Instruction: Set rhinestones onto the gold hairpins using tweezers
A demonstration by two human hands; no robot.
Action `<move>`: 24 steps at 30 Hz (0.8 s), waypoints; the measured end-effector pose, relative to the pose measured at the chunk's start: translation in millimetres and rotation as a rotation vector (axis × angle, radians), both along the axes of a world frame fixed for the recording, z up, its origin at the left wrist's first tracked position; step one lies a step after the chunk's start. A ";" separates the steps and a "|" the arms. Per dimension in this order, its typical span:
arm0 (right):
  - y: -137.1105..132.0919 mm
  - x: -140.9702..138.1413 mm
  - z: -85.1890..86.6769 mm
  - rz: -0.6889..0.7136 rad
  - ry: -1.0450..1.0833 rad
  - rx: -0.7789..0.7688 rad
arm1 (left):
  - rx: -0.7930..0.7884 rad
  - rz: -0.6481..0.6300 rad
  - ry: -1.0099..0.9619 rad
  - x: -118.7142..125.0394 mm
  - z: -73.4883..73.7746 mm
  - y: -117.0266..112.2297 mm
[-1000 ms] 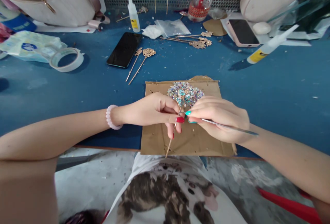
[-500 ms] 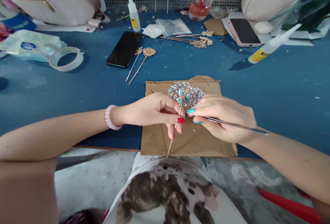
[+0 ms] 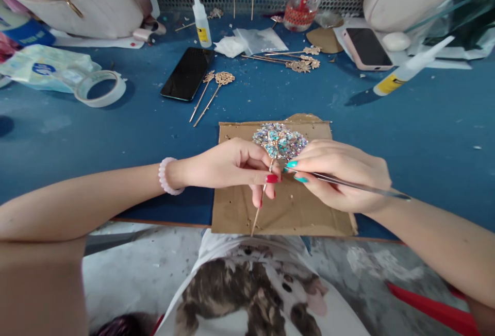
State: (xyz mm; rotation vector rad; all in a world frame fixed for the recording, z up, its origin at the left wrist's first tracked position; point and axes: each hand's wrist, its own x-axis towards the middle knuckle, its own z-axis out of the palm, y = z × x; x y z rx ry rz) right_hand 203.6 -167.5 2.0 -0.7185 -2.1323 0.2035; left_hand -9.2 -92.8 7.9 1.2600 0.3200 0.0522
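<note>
My left hand (image 3: 232, 168) pinches a thin gold hairpin (image 3: 258, 213) by its stem, over a brown cardboard sheet (image 3: 309, 212) on the blue table. The pin's head sits in a small heap of blue and silver sparkly beads (image 3: 280, 140) at the far end of the cardboard. My right hand (image 3: 342, 173) is closed round a slim metal tool (image 3: 363, 187), whose tip points left at the pin's head, close to my left thumb. Both hands nearly touch.
Two more gold hairpins (image 3: 211, 91) lie beyond the cardboard beside a black phone (image 3: 187, 73). Several others (image 3: 297, 60) lie further back. A tape roll (image 3: 100, 88), glue bottles (image 3: 201, 19) (image 3: 406, 70), a pink phone (image 3: 365, 47) and white bags ring the table.
My right hand has slid slightly right and back, and the tool's handle has swung further right. The left hand and hairpin have stayed almost still.
</note>
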 end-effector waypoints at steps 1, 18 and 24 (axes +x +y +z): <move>-0.1 -0.1 0.2 0.004 0.000 -0.008 | 0.001 0.002 0.004 0.0 0.0 0.0; -0.2 1.1 2.5 -0.045 -0.117 0.070 | 0.094 0.015 0.029 -1.5 -1.6 1.4; 3.9 2.9 -1.3 -0.054 -0.172 0.077 | 0.098 0.016 0.008 -3.0 -4.5 0.5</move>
